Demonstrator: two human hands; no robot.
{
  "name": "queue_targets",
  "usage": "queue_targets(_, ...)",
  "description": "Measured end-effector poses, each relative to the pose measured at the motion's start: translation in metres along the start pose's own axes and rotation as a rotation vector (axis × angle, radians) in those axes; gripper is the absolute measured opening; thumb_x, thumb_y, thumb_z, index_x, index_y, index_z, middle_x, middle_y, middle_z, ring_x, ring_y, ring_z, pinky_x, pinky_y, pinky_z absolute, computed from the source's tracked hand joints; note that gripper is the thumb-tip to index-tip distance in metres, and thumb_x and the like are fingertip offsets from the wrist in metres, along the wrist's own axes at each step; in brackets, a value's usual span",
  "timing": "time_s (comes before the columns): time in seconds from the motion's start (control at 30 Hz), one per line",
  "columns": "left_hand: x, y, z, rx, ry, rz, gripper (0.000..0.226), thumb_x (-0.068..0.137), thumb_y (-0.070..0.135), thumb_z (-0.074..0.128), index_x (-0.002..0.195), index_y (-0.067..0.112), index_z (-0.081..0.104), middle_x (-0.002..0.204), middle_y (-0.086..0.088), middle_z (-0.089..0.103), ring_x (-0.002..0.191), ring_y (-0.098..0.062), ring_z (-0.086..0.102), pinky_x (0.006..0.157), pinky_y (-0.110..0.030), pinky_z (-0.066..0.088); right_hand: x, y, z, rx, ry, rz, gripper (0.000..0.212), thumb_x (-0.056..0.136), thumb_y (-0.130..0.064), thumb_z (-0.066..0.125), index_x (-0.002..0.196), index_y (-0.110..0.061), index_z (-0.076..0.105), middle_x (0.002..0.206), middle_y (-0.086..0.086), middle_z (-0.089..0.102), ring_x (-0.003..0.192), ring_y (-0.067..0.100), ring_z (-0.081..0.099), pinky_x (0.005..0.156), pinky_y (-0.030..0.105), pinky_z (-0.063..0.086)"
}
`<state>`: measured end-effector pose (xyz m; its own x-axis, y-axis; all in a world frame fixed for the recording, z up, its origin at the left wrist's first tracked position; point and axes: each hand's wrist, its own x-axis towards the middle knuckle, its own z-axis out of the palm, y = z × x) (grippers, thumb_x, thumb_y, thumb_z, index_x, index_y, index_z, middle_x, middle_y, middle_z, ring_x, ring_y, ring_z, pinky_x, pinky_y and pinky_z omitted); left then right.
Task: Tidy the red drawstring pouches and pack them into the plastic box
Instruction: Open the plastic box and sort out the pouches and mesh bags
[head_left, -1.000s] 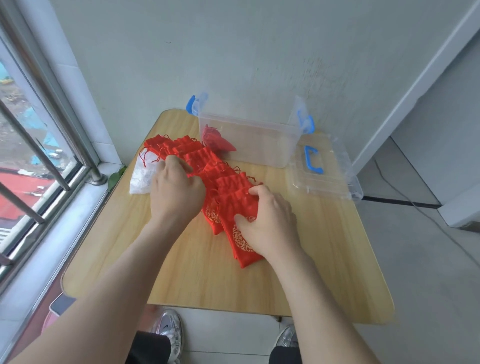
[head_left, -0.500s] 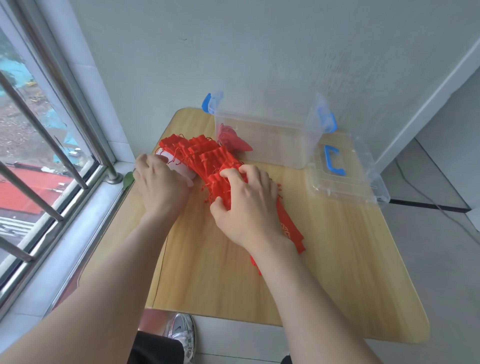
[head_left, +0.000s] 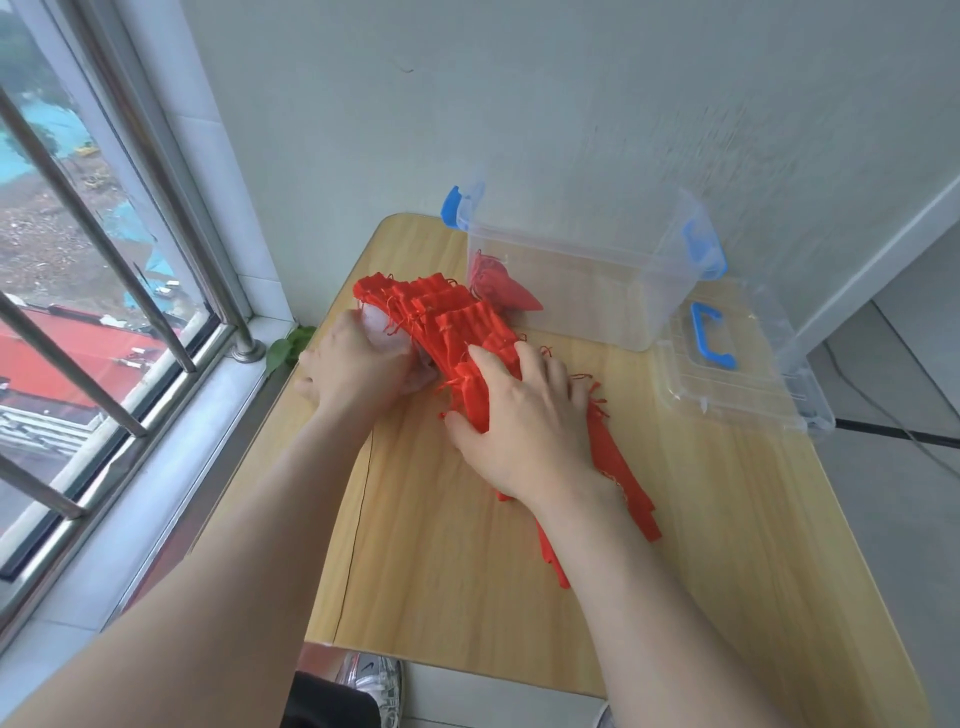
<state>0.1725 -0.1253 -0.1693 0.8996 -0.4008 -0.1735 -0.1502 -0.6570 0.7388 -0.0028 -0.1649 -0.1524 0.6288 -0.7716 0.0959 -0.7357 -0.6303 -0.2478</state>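
A row of overlapping red drawstring pouches (head_left: 441, 322) runs diagonally across the wooden table (head_left: 727, 519), from near the box toward me. My right hand (head_left: 524, 426) presses flat on the middle of the row with fingers spread and fairly straight. At the row's left side, my left hand (head_left: 358, 369) has its fingers curled over a white plastic bag (head_left: 387, 332) that lies against the pouches. The clear plastic box (head_left: 670, 291) with blue latches stands open at the back of the table. One red pouch (head_left: 501, 291) leans inside it at the left end.
The box's clear lid (head_left: 748, 395) with a blue handle lies on the table to the right of the box. A barred window (head_left: 104, 312) and its sill run along the left. A green leaf (head_left: 285, 348) sits by the table's left edge. The wall stands close behind the box.
My right hand has slid up the row toward the back left, bunching the pouches closer together. My left hand has moved from the pouches to the white bag at the left.
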Motion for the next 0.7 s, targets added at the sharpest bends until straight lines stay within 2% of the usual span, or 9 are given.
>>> queue_targets(0.07, -0.004, 0.002, -0.004, 0.037, -0.018, -0.021, 0.041, 0.065, 0.044, 0.068, 0.100, 0.026, 0.058, 0.108, 0.001, 0.066, 0.120, -0.032, 0.052, 0.107, -0.053, 0.041, 0.001, 0.002, 0.002, -0.019, -0.016, 0.013, 0.078, 0.092, -0.058, 0.060, 0.162, -0.039, 0.031, 0.160, 0.006, 0.037, 0.145, 0.034, 0.037, 0.115, 0.055, 0.030)
queue_targets(0.1, -0.007, 0.003, -0.006, 0.055, -0.026, -0.025, 0.043, 0.062, 0.046, 0.069, 0.097, 0.025, 0.057, 0.106, 0.001, 0.063, 0.119, -0.031, 0.049, 0.107, -0.051, 0.041, 0.002, 0.004, 0.002, -0.015, -0.018, 0.024, 0.077, 0.092, -0.055, 0.061, 0.162, -0.038, 0.031, 0.159, 0.006, 0.038, 0.144, 0.033, 0.039, 0.115, 0.054, 0.031)
queue_targets(0.2, -0.012, 0.001, -0.008, 0.090, -0.023, 0.069, 0.053, 0.060, 0.049, 0.070, 0.103, 0.020, 0.057, 0.114, -0.002, 0.054, 0.123, -0.030, 0.046, 0.104, -0.048, 0.043, 0.004, 0.007, 0.002, 0.024, -0.024, 0.056, 0.075, 0.093, -0.048, 0.062, 0.161, -0.036, 0.033, 0.158, 0.005, 0.041, 0.142, 0.032, 0.040, 0.114, 0.055, 0.032)
queue_targets(0.27, -0.015, 0.001, -0.010, 0.040, -0.028, 0.163, 0.044, 0.070, 0.038, 0.076, 0.105, 0.017, 0.059, 0.108, 0.000, 0.057, 0.115, -0.028, 0.053, 0.090, -0.040, 0.047, 0.005, 0.009, 0.003, 0.058, -0.026, 0.064, 0.074, 0.094, -0.046, 0.062, 0.161, -0.036, 0.033, 0.157, 0.005, 0.041, 0.142, 0.032, 0.040, 0.115, 0.055, 0.032)
queue_targets(0.33, -0.018, 0.002, -0.011, -0.031, -0.036, 0.190, 0.039, 0.072, 0.030, 0.077, 0.105, 0.018, 0.059, 0.098, 0.003, 0.062, 0.099, -0.023, 0.060, 0.073, -0.036, 0.045, 0.006, 0.010, 0.005, 0.081, -0.025, 0.059, 0.073, 0.094, -0.045, 0.062, 0.160, -0.036, 0.034, 0.158, 0.005, 0.040, 0.142, 0.033, 0.040, 0.115, 0.056, 0.031)
queue_targets(0.4, -0.020, 0.003, -0.013, -0.090, -0.044, 0.184, 0.039, 0.069, 0.031, 0.078, 0.102, 0.022, 0.058, 0.093, 0.001, 0.067, 0.092, -0.023, 0.066, 0.069, -0.039, 0.051, 0.006, 0.012, 0.007, 0.087, -0.025, 0.051, 0.073, 0.094, -0.045, 0.062, 0.160, -0.037, 0.034, 0.159, 0.005, 0.039, 0.143, 0.033, 0.039, 0.116, 0.056, 0.030)
queue_targets(0.5, -0.025, 0.003, -0.018, -0.193, -0.086, 0.147, 0.043, 0.072, 0.032, 0.083, 0.104, 0.028, 0.054, 0.097, -0.006, 0.072, 0.081, -0.024, 0.075, 0.073, -0.045, 0.062, 0.006, 0.013, 0.007, 0.104, -0.025, 0.046, 0.072, 0.094, -0.044, 0.062, 0.160, -0.038, 0.034, 0.160, 0.004, 0.038, 0.144, 0.032, 0.039, 0.117, 0.055, 0.029)
queue_targets(0.6, -0.031, 0.006, -0.021, -0.268, -0.082, 0.115, 0.041, 0.076, 0.026, 0.080, 0.111, 0.024, 0.057, 0.101, -0.007, 0.070, 0.081, -0.022, 0.073, 0.060, -0.035, 0.055, 0.006, 0.015, 0.006, 0.113, -0.028, 0.039, 0.072, 0.094, -0.045, 0.062, 0.160, -0.038, 0.034, 0.159, 0.003, 0.039, 0.144, 0.032, 0.039, 0.116, 0.055, 0.030)
queue_targets(0.7, -0.036, 0.005, -0.028, -0.421, 0.022, 0.047, 0.036, 0.071, 0.027, 0.070, 0.106, 0.024, 0.064, 0.096, -0.012, 0.074, 0.085, -0.030, 0.075, 0.049, -0.027, 0.050, 0.005, 0.016, 0.006, 0.130, -0.035, 0.038, 0.072, 0.095, -0.047, 0.062, 0.160, -0.039, 0.034, 0.159, 0.004, 0.039, 0.145, 0.032, 0.038, 0.118, 0.056, 0.028)
